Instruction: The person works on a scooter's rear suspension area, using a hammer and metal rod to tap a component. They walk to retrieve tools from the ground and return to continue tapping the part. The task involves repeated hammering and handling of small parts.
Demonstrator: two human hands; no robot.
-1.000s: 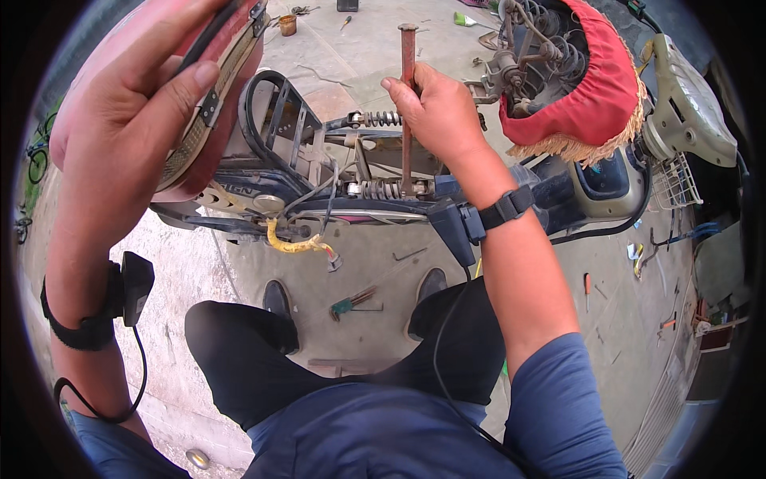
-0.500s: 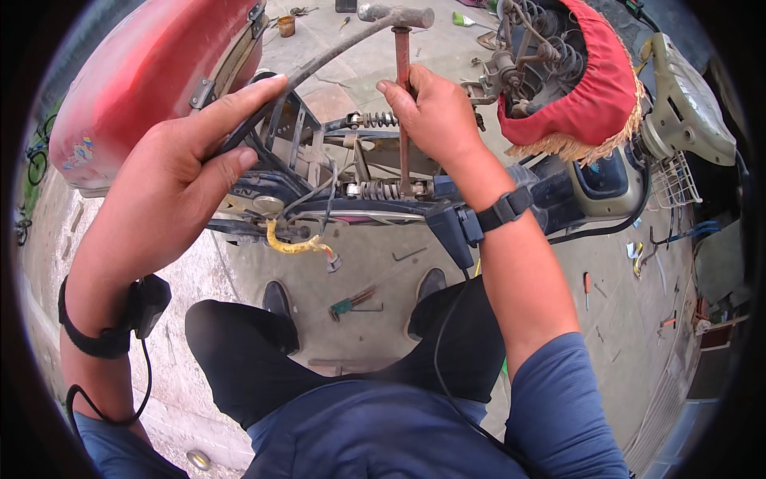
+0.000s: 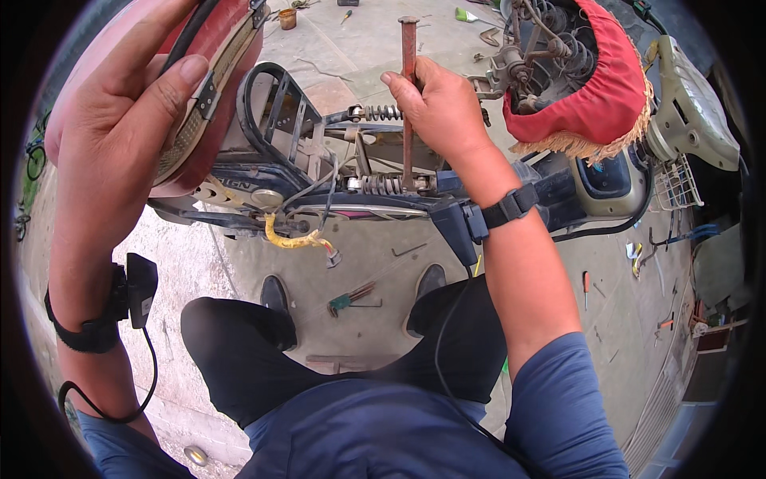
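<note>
My left hand is closed round the dark handle of a hammer, raised in front of the red plastic box; the hammer's head is out of view. My right hand grips a rusty steel bar upright, its flat top showing above my fist. The bar's lower end sits at the lower coil shock absorber on the stripped scooter frame; a second shock lies behind it. A yellow-sheathed cable hangs below the frame.
A red fringed cover with metal parts in it sits right of my hand, before the handlebar housing and wire basket. Hex keys, a screwdriver and other tools lie on the concrete floor. A tin stands behind.
Half a second ago the hammer's head was down at the bar's top; my left hand has since lifted it up and back to the left. My right hand stays on the bar.
</note>
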